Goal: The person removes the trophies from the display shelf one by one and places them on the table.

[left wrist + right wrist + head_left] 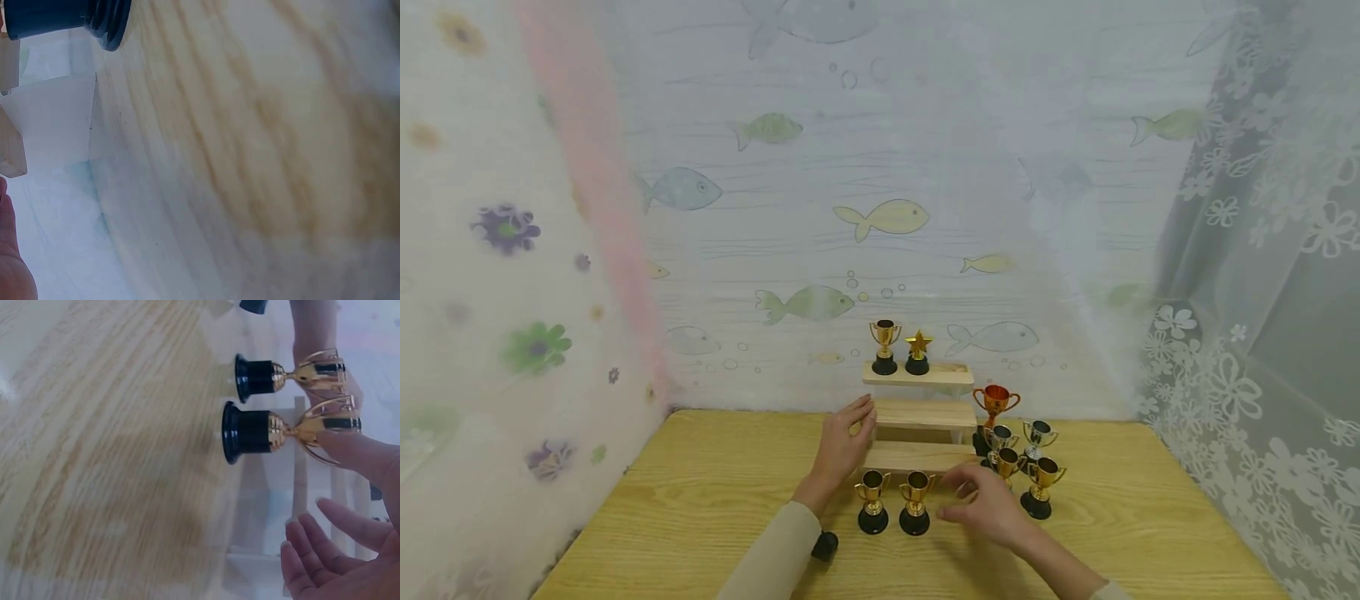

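A wooden three-tier display stand (pixel 925 412) stands at the back of the table. My left hand (pixel 844 446) is at its left side, fingertips against the middle tier's end. Two gold cup trophies (pixel 872 504) with black bases stand upright before the bottom tier. Beside the right one, my right hand (pixel 985 504) has its fingers spread and thumb apart. In the right wrist view the thumb overlaps that trophy's cup (pixel 306 428); I cannot tell whether they touch. On the top tier are a gold cup trophy (pixel 885 346) and a gold star trophy (pixel 917 346).
Right of the stand several cup trophies are grouped: a reddish-orange one (pixel 997 402), silver ones (pixel 1039 435) and gold ones (pixel 1042 477). A small black object (pixel 825 546) shows beside the left sleeve. Fish-patterned fabric (pixel 880 167) hangs behind the table (pixel 715 500).
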The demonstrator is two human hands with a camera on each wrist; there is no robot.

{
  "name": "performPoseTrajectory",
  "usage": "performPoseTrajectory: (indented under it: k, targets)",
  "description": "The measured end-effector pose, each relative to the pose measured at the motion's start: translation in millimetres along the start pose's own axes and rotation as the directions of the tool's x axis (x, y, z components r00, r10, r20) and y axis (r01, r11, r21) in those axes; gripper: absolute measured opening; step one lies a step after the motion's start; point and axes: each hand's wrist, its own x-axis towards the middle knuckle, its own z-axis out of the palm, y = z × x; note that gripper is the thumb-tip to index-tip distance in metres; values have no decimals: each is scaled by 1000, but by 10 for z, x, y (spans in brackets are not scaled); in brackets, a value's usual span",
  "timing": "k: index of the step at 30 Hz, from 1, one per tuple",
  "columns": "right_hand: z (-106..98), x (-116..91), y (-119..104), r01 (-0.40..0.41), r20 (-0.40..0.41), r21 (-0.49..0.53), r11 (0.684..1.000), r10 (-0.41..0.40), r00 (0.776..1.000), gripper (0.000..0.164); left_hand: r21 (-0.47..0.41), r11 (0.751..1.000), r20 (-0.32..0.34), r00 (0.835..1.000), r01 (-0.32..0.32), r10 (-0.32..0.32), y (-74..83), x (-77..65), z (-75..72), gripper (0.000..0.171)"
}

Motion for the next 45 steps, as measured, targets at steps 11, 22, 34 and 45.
performPoseTrajectory:
  k: [11, 22, 34, 45]
  targets:
    - [-121, 14, -92, 0, -17, 2, 1000, 0, 1000, 47, -8, 1000, 9, 1000, -5, 5, 17, -2, -12, 35]
    - [-239, 100, -250, 4, -102, -23, 1000, -6, 995, 46, -16, 1000, 12, 1000, 9, -8, 16, -2, -15, 35]
    - [-326, 195, -449, -5, -150, -28, 1000, 1, 989, 47, -7, 1000, 6, 1000, 5, -5, -13, -11, 0, 33]
    - [-395, 423, -453, 15, -170, -46, 999, -22, 985, 48, -15, 1000, 2, 1000, 6, -6, 10, -12, -4, 32]
